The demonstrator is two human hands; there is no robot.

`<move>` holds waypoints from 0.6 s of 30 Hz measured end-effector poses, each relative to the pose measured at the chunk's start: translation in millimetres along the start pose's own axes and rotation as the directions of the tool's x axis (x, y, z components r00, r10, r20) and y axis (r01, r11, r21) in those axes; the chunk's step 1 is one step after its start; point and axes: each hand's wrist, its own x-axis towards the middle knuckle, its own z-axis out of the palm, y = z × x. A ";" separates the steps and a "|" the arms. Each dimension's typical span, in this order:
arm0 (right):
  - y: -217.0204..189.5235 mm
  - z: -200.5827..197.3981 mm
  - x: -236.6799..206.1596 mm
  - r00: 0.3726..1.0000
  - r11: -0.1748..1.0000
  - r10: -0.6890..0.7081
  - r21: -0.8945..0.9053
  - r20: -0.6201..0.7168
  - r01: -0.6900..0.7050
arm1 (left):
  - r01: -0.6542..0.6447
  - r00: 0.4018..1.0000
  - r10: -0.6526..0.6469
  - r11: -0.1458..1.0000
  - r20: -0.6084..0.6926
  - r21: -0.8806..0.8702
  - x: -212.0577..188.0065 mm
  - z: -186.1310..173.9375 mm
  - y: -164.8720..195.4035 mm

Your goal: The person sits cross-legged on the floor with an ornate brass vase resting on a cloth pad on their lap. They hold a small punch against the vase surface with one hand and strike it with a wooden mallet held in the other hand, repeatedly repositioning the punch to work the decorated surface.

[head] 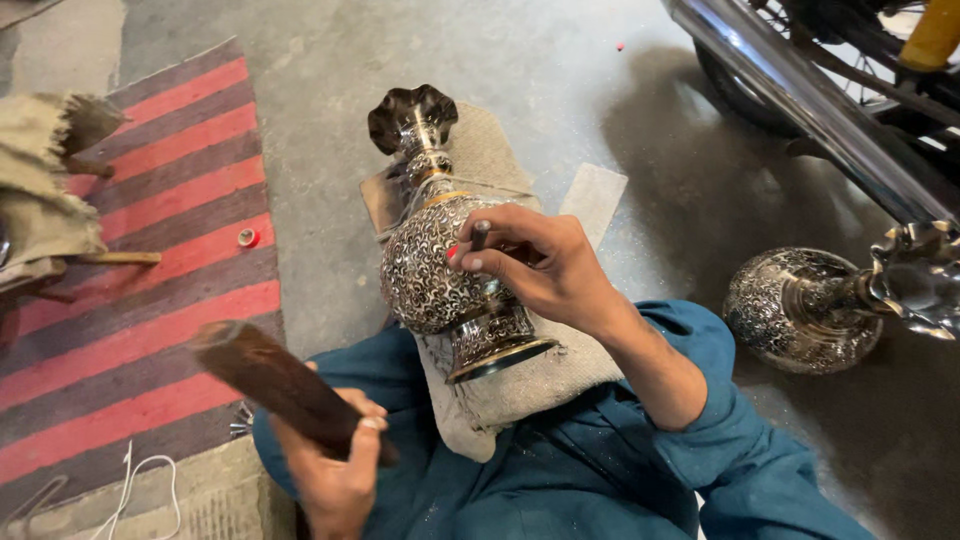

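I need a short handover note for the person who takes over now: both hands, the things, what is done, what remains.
Left hand: grips a dark wooden mallet-like block, raised.
Right hand: holds a thin metal punch against the engraved silver-and-black metal vase.
The vase lies on a grey cloth pad over the lap.
Done: pattern covers the visible body.
Left: cannot tell.
A second engraved vase lies on the floor at the right.

This looks like a small metal workshop on the ground. The grey concrete floor (560,70) is bare and dusty. A worn red and dark striped mat (150,300) lies on it. A carved silver metal vase (450,260) rests on a rough cloth pad (520,385), and a second carved silver vase (810,305) lies nearby beside a parked motorbike's shiny chrome pipe (810,100).
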 end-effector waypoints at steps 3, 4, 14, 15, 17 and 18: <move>5.2 2.1 -2.0 0.999 0.999 -0.028 0.043 -0.026 0.030 | 0.033 0.999 -0.030 0.991 -0.027 0.127 19.1 -5.5 29.9; 6.6 2.1 -2.2 0.999 0.998 -0.027 0.052 -0.027 0.029 | 0.078 0.997 -0.072 0.982 -0.041 0.170 26.8 -7.5 41.4; 2.8 4.0 -1.1 0.998 0.998 -0.038 0.041 -0.051 0.040 | -0.288 0.943 0.009 0.524 0.333 0.802 107.5 -3.3 155.2; 2.3 4.6 -0.7 0.996 0.997 -0.073 0.023 -0.051 0.075 | -0.354 0.925 0.053 0.477 0.376 0.805 112.3 -0.6 162.0; 2.1 5.9 0.2 0.995 0.996 -0.084 -0.022 -0.059 0.083 | -0.449 0.891 0.085 0.318 0.447 0.835 120.5 4.2 172.8; 2.4 6.5 0.0 0.994 0.995 -0.090 -0.046 -0.064 0.087 | -0.479 0.877 0.076 0.206 0.474 0.853 122.7 6.7 176.4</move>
